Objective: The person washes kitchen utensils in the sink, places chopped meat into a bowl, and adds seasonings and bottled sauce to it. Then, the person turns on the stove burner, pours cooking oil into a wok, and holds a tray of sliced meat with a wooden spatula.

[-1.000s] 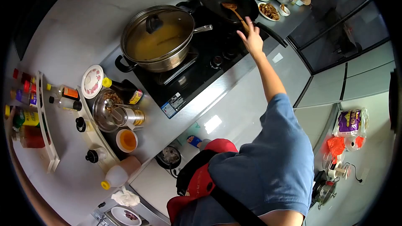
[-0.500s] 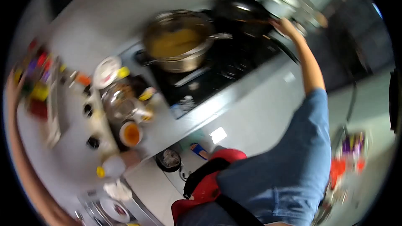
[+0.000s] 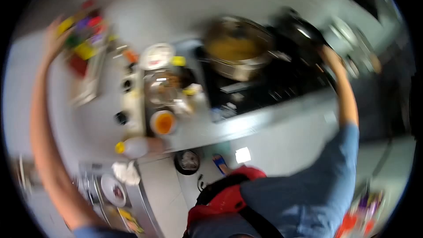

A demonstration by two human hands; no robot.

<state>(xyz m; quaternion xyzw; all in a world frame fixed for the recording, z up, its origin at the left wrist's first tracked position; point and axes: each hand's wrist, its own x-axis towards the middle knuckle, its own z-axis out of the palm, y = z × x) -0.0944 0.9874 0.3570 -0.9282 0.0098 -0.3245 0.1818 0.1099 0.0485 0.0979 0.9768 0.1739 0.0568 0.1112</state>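
My left hand (image 3: 55, 39) reaches up at the far left, at a pile of colourful packets (image 3: 86, 50) on a rack. Its fingers are smeared, with a yellow packet (image 3: 65, 25) right beside them. On the right, my right hand (image 3: 331, 58) is at the near right edge of a black pan (image 3: 302, 31) on the stove; blur hides how its fingers lie, and I cannot tell whether they grip the pan. Left of the pan stands a large steel pot (image 3: 238, 68) with yellowish contents showing. A white pot (image 3: 341, 39) is just beyond my right hand.
On the counter left of the black stove (image 3: 264, 94) are a bowl of orange liquid (image 3: 164, 122), a glass bowl (image 3: 161, 90), a white plate (image 3: 157, 56) and a yellow-capped bottle (image 3: 134, 147). Below left lie a white cloth (image 3: 127, 173) and another plate (image 3: 113, 190). A black bin (image 3: 187, 162) stands on the floor.
The view has swung left, so the counter and stove sit farther right. My left hand and forearm show more fully, still by the packets. My right hand remains at the pan's right side.
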